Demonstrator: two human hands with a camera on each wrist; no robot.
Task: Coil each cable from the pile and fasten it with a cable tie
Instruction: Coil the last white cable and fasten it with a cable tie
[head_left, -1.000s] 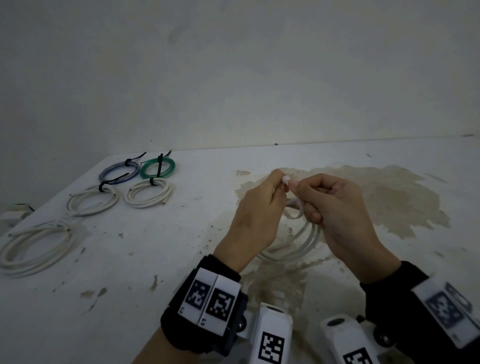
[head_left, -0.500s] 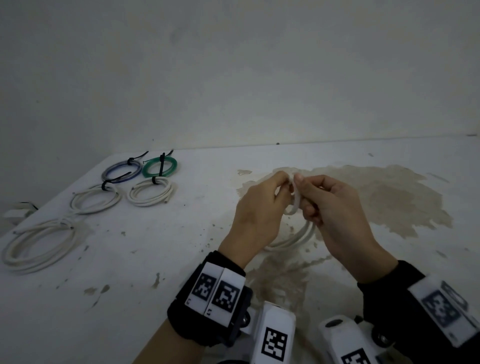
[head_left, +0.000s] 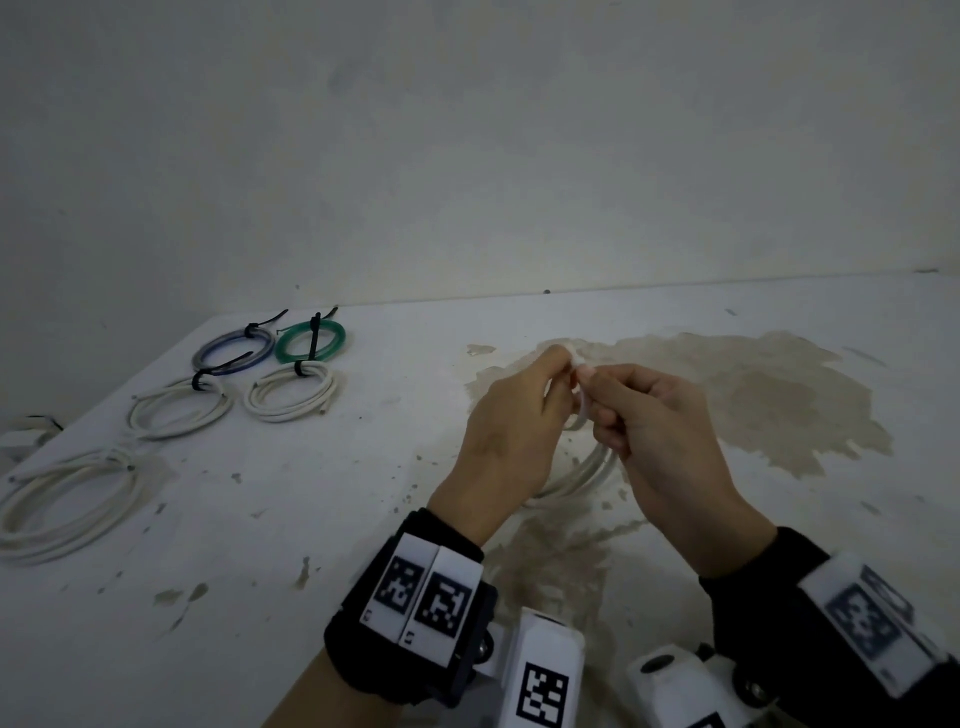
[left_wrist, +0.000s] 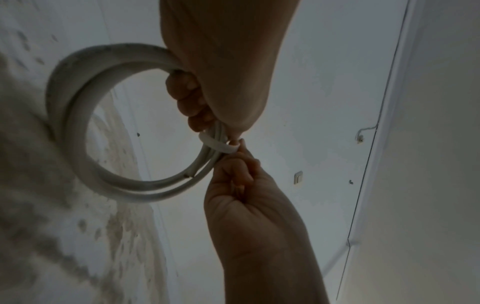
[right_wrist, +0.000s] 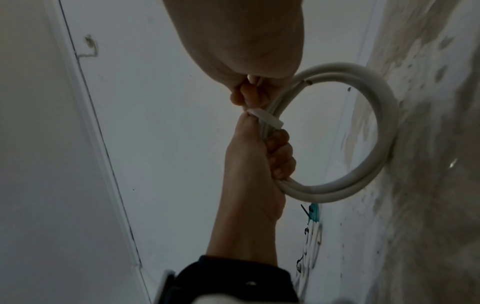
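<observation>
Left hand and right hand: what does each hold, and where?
Left hand grips the white cable coil at its bundled side; right hand pinches the white cable tie wrapped there.

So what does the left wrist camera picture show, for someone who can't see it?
Two hands fasten a white cable tie around a coiled white cable. The left hand grips the coil from above; the right hand pinches the tie from below.
</observation>
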